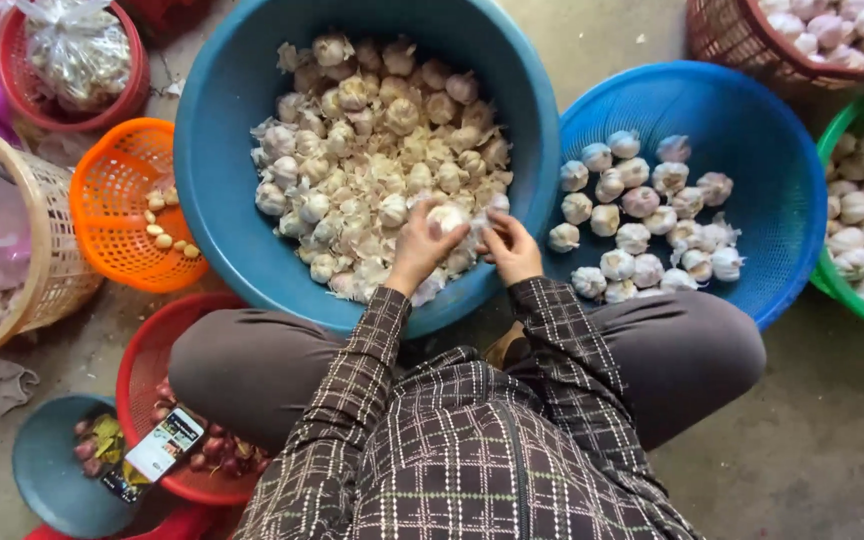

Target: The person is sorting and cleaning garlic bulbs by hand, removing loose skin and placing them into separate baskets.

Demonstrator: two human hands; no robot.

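wicker basket point(47, 270): woven pale cane, round, at 9 o'clock, pink plastic inside.
red basket with bag point(22, 85): one, plastic mesh, at 10 o'clock, holding a clear crinkled bag.
orange basket point(112, 170): one, round plastic lattice, just left of the big tub; about ten peeled cloves point(164, 222) lie in it.
phone point(155, 452): one, flat, lit screen, at 7 o'clock, lying across a red basket of shallots point(142, 365) and a small blue bowl point(42, 470).
teal tub point(212, 200): smooth, deep, round plastic, at 12 o'clock; heaped with papery white garlic bulbs, split cloves and loose skins, too many to count.
left hand point(420, 250): fingers curled, gripping a garlic bulb point(448, 216) from its left side, over the tub's near edge.
right hand point(510, 247): fingers bent and pinched in against the same bulb's right side, just beside the left hand.
blue basket point(782, 160): one, round fine mesh, at 2 o'clock; roughly twenty-five whole bulbs point(640, 202), white tinged with purple.
green basket point(832, 130): mesh, at 3 o'clock, cut by the edge, full of bulbs.
dark red basket point(727, 40): at 1 o'clock, more bulbs.
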